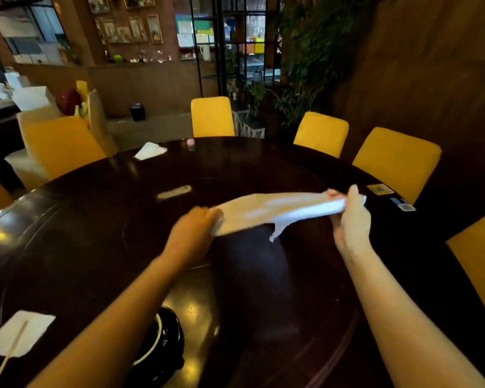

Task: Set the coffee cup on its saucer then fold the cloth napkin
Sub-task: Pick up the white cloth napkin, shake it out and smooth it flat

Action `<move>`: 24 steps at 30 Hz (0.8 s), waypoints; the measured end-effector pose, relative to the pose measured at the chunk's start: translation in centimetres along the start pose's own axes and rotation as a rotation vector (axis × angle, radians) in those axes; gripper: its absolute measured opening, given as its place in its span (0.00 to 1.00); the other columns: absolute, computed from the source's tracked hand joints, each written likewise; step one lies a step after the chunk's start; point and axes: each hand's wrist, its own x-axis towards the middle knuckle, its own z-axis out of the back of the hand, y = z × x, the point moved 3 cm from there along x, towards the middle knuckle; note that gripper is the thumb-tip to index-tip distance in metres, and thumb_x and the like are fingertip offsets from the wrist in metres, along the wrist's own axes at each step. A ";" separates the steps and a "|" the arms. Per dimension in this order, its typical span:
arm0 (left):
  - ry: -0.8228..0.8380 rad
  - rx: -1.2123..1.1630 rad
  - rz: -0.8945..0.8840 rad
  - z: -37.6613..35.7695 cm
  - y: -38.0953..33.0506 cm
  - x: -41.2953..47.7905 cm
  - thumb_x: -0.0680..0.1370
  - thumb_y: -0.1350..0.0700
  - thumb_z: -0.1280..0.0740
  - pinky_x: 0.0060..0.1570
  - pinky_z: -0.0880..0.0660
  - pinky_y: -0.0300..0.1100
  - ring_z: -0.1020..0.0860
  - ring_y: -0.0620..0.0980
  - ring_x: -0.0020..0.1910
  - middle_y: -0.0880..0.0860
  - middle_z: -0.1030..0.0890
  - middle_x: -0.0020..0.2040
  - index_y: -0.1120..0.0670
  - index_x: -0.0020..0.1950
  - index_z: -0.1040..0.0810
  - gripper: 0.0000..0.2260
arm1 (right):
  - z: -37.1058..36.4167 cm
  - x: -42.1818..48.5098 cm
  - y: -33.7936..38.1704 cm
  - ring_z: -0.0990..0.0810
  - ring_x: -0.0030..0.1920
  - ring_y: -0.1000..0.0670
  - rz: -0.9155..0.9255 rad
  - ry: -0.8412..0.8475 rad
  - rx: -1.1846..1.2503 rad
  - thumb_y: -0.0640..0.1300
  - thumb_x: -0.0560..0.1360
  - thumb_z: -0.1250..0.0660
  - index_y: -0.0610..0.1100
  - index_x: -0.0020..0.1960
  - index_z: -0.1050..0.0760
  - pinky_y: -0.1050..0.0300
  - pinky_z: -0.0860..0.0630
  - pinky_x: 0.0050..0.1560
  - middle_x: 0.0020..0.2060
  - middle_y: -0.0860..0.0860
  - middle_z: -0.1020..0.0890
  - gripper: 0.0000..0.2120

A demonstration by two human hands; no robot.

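Yellow chairs (212, 116) ring the dark round worktop (95, 219). Above its middle, both hands hold the cloth napkin (272, 212) stretched in the air: the left hand (192, 233) clamps its nine o'clock end, the right hand (350, 219) grips its three o'clock end. At six o'clock, a dark cup (163, 340) sits under the left forearm; a saucer cannot be made out.

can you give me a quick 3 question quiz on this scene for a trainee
1. True or false: the napkin lies flat on the table.
2. Which hand holds the napkin's far end? A left B right
3. What colour are the chairs?

Key:
1. False, both hands hold it up, stretched.
2. B
3. Yellow
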 end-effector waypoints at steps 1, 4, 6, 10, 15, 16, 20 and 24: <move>0.073 -0.004 0.004 -2.2 -0.5 -1.9 0.76 0.54 0.39 0.39 0.24 0.49 0.21 0.60 0.43 0.57 0.20 0.45 0.52 0.50 0.25 0.06 | 1.7 -0.4 -1.5 0.17 0.40 0.51 -0.035 -0.013 0.026 0.48 0.77 0.38 0.42 0.40 0.21 0.51 0.23 0.49 0.36 0.47 0.16 0.12; 0.333 0.001 0.042 -8.2 -1.6 -7.7 0.77 0.51 0.44 0.43 0.23 0.49 0.20 0.56 0.46 0.53 0.20 0.48 0.49 0.52 0.29 0.07 | 6.4 -2.4 -5.3 0.18 0.33 0.56 -0.131 -0.042 -0.010 0.40 0.76 0.37 0.42 0.39 0.23 0.56 0.24 0.44 0.28 0.52 0.17 0.09; 0.513 0.027 0.044 -11.1 -2.6 -11.6 0.76 0.52 0.46 0.44 0.25 0.49 0.22 0.58 0.49 0.54 0.22 0.52 0.49 0.53 0.33 0.08 | 9.6 -4.0 -7.7 0.19 0.33 0.54 -0.214 -0.072 -0.111 0.36 0.74 0.36 0.39 0.42 0.21 0.57 0.25 0.42 0.28 0.52 0.17 0.05; 0.733 0.029 0.025 -13.2 -5.4 -16.7 0.79 0.53 0.44 0.46 0.29 0.49 0.24 0.57 0.54 0.56 0.23 0.56 0.55 0.56 0.32 0.09 | 15.6 -6.6 -11.4 0.21 0.46 0.43 -0.260 -0.020 -0.593 0.36 0.71 0.32 0.44 0.42 0.20 0.49 0.26 0.48 0.41 0.44 0.19 0.05; 0.778 0.043 0.065 -12.0 -5.8 -18.0 0.79 0.54 0.45 0.51 0.30 0.48 0.25 0.57 0.56 0.56 0.23 0.57 0.56 0.56 0.30 0.09 | 18.3 -8.8 -11.4 0.23 0.53 0.49 -0.212 0.258 -1.035 0.30 0.71 0.37 0.47 0.47 0.23 0.56 0.30 0.52 0.47 0.48 0.21 0.13; 0.808 0.051 0.057 -11.7 -5.7 -18.2 0.79 0.55 0.44 0.52 0.30 0.48 0.25 0.56 0.57 0.56 0.23 0.58 0.56 0.56 0.30 0.09 | 18.4 -8.9 -11.3 0.24 0.53 0.50 -0.186 0.311 -1.085 0.28 0.70 0.38 0.46 0.47 0.23 0.59 0.32 0.52 0.48 0.49 0.21 0.15; 0.960 0.050 0.003 -10.3 -6.3 -19.9 0.77 0.60 0.42 0.52 0.29 0.47 0.27 0.55 0.59 0.55 0.26 0.60 0.56 0.58 0.30 0.10 | 18.6 -8.9 -10.9 0.24 0.52 0.48 -0.061 0.398 -1.305 0.25 0.67 0.39 0.42 0.47 0.21 0.66 0.36 0.50 0.48 0.50 0.24 0.17; 1.054 0.087 -0.001 -9.5 -7.0 -20.9 0.78 0.60 0.42 0.52 0.29 0.49 0.25 0.58 0.56 0.58 0.24 0.58 0.57 0.58 0.29 0.10 | 18.4 -9.0 -10.9 0.25 0.55 0.47 -0.065 0.281 -1.285 0.25 0.69 0.42 0.41 0.49 0.21 0.60 0.33 0.52 0.49 0.51 0.25 0.18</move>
